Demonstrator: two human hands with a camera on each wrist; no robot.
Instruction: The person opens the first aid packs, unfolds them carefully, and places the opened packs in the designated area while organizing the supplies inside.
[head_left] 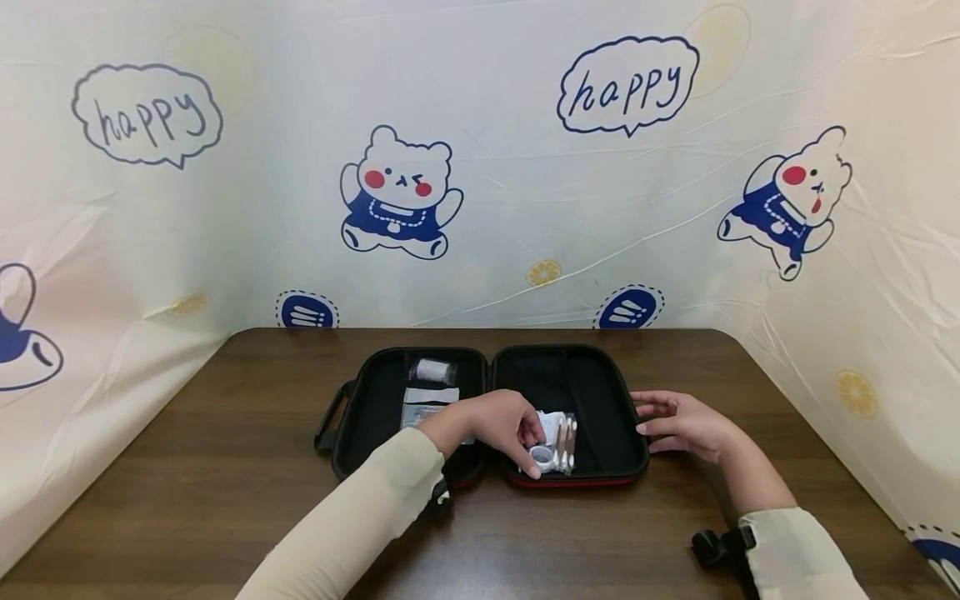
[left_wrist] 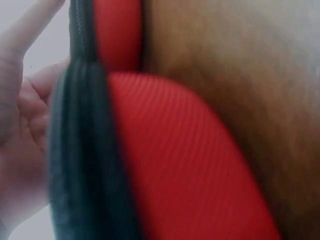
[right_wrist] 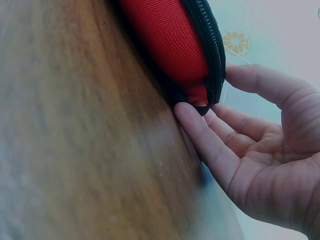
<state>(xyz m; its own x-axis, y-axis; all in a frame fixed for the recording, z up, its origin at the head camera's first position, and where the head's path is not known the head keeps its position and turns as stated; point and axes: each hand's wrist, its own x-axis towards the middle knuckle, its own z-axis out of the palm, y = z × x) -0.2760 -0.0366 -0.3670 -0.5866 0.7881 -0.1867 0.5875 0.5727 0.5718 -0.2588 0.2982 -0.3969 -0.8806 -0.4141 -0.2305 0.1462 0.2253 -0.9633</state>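
Note:
A black zip case (head_left: 600, 375) with a red outer shell lies unfolded on the table. My left hand (head_left: 498, 421) reaches into its right half, thumb and fingertips about a small roll of white tape (head_left: 541, 457). Beside the roll are packed cotton swabs (head_left: 567, 442) and a white packet (head_left: 551, 425). In the left wrist view the case wall hides those fingertips. At the case's right side, my right hand (head_left: 686, 425) holds the edge with its fingertips. The right wrist view shows digits at the zipped rim and at a small black loop (right_wrist: 202, 109).
In the left half of the case lie a wrapped white roll (head_left: 435, 372) and a flat packet (head_left: 429, 400). A black carry handle (head_left: 330, 417) sticks out on the left. The brown table (head_left: 187, 467) ends at a printed cloth backdrop (head_left: 495, 192).

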